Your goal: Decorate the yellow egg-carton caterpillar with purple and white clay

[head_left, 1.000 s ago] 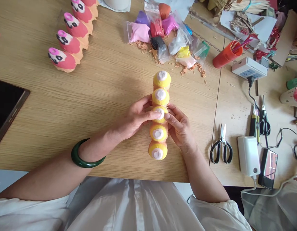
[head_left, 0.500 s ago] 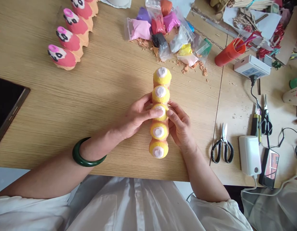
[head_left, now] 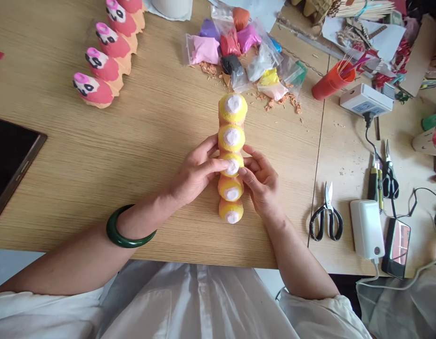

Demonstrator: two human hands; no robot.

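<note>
A strip of several yellow cones with white tips (head_left: 232,136) lies lengthwise on the wooden table (head_left: 150,132) in front of me. My left hand (head_left: 194,172), with a green bangle (head_left: 124,233) on the wrist, grips the strip from the left, its thumb pressing the white tip of the middle cone. My right hand (head_left: 262,181) holds the same cone from the right, fingers curled against it.
A row of red and pink painted cones (head_left: 104,61) stands at the back left. Bags of coloured clay (head_left: 246,47) lie behind the strip. Scissors (head_left: 325,219), a white charger (head_left: 366,228), a power strip (head_left: 366,100), a red cup (head_left: 331,81) and a dark tablet (head_left: 9,155) surround the area.
The yellow strip has tilted and shifted slightly away from me. Both hands stay on the middle cone, the left thumb still pressing its white tip.
</note>
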